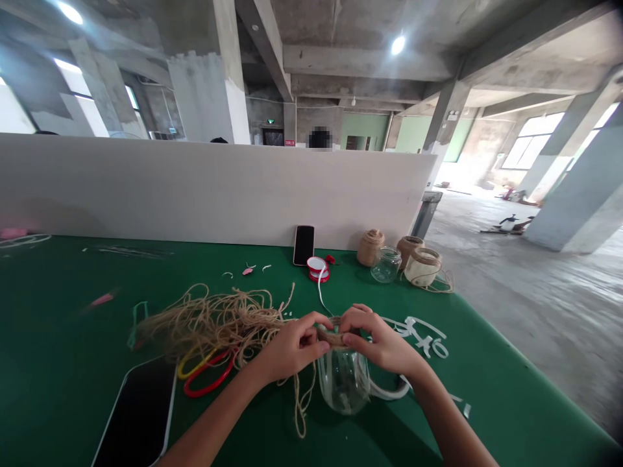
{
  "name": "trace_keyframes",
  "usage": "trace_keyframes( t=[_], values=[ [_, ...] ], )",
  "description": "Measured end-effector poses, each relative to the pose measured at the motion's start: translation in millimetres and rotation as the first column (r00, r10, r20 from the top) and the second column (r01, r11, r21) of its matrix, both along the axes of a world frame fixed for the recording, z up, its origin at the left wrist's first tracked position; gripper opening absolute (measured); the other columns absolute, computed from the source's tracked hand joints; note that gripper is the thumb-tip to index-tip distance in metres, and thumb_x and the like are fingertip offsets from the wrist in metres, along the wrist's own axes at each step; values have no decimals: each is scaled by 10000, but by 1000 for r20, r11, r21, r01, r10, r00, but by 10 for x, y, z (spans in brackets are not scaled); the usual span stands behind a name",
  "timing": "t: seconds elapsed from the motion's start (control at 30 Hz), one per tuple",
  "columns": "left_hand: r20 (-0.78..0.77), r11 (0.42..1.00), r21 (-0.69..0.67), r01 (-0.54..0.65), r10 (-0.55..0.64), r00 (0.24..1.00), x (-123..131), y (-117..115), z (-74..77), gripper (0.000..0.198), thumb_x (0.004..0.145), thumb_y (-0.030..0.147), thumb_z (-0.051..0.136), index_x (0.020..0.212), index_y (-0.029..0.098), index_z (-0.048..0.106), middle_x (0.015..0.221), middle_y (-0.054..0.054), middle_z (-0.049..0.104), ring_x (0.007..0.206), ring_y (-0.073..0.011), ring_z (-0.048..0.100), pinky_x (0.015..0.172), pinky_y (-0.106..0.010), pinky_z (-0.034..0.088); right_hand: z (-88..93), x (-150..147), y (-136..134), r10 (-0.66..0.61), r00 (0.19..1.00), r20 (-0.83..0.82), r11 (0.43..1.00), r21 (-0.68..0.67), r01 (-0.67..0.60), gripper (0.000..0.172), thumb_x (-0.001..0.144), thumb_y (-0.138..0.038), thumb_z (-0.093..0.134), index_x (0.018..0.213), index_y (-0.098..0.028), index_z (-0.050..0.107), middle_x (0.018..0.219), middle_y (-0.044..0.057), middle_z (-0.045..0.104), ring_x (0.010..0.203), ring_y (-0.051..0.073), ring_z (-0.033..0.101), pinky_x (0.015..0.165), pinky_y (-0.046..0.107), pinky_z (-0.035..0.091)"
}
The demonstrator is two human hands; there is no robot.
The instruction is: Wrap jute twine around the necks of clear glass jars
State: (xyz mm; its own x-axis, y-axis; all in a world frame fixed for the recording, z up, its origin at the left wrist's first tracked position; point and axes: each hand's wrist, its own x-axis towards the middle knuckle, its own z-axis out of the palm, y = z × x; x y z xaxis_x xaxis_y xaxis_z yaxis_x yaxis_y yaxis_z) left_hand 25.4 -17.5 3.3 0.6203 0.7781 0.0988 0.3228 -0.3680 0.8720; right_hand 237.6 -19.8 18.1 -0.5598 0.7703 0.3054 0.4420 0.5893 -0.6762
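A clear glass jar (343, 386) stands in front of me, with brown twine (333, 338) wound around its neck. My left hand (296, 344) is closed on the left side of the wrapped rim, thumb in front and fingers behind. On the other side of the rim, my right hand (377, 336) pinches the twine band in the same way. A loose length of twine (299, 408) hangs down left of the jar. Beside my left hand lies a tangled heap of twine (233, 318). The far side of the rim is partly hidden by my fingers.
Scissors with red and yellow handles (209, 383) lie by a large dark-screened device (139, 408). A phone (304, 245) leans on the white partition (219, 191) near tape rolls (318, 267). Several jars, some twine-wrapped (370, 248), stand back right; tape scraps (423, 337) lie right.
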Motion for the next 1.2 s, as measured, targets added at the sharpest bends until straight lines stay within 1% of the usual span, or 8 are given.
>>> trace_keyframes(
  t=[0.13,0.27,0.4,0.63,0.77,0.9,1.03,1.2],
  values=[
    [-24,1000,-6,12,-12,1000,-89,68,2,263,872,287,466,1128,228,482,572,74,323,512,-90,310,494,-207,244,-17,38,15,28,996,-82,998,-50,-33,151,869,-283,492,774,-178,544,784,13,548,787,157,507,857,329,335],
    [-42,1000,-3,0,0,999,-176,132,37,267,874,317,469,1122,225,506,579,68,325,517,-91,312,493,-209,240,-59,66,48,88,976,-201,982,-147,-118,190,885,-311,470,799,-165,557,830,26,532,786,153,494,741,276,370],
    [-56,1000,0,-4,4,998,-210,170,33,273,866,322,483,1117,222,518,566,71,319,511,-92,308,490,-209,233,-124,70,95,119,952,-281,960,-212,-183,185,880,-305,479,818,-153,564,846,30,532,798,154,495,728,268,374],
    [-61,1000,-6,2,-3,998,-171,202,-41,278,877,368,463,1110,232,531,560,71,298,495,-90,290,480,-210,221,-168,88,160,102,955,-279,961,-222,-167,164,852,-276,490,778,-155,572,793,19,553,769,158,501,716,267,375],
    [-56,1000,15,3,-2,998,-117,157,-48,223,864,348,481,1036,225,552,555,73,295,492,-89,292,478,-208,222,-108,89,126,65,983,-171,986,-141,-90,165,839,-262,494,735,-168,582,815,20,582,807,172,529,863,325,335],
    [-67,998,49,-38,41,997,-58,78,-14,199,851,307,487,1020,218,543,553,77,295,498,-88,298,485,-204,220,-64,32,43,-12,999,-42,998,-69,9,147,849,-308,512,802,-185,577,783,-2,568,783,154,548,1031,410,152],
    [-68,995,79,-65,71,995,-19,25,10,162,841,301,490,967,208,533,547,79,296,505,-89,310,487,-201,217,-48,-16,-2,-43,998,39,999,-26,44,122,846,-284,520,785,-182,548,711,-29,519,699,122,531,1051,437,115],
    [-117,989,129,-73,88,989,-2,27,-7,169,835,282,464,980,211,515,556,75,294,510,-95,317,489,-201,210,-38,-17,7,-12,999,45,1000,-12,12,131,858,-270,495,767,-183,528,749,-14,530,750,136,534,1040,446,147]
  ],
)
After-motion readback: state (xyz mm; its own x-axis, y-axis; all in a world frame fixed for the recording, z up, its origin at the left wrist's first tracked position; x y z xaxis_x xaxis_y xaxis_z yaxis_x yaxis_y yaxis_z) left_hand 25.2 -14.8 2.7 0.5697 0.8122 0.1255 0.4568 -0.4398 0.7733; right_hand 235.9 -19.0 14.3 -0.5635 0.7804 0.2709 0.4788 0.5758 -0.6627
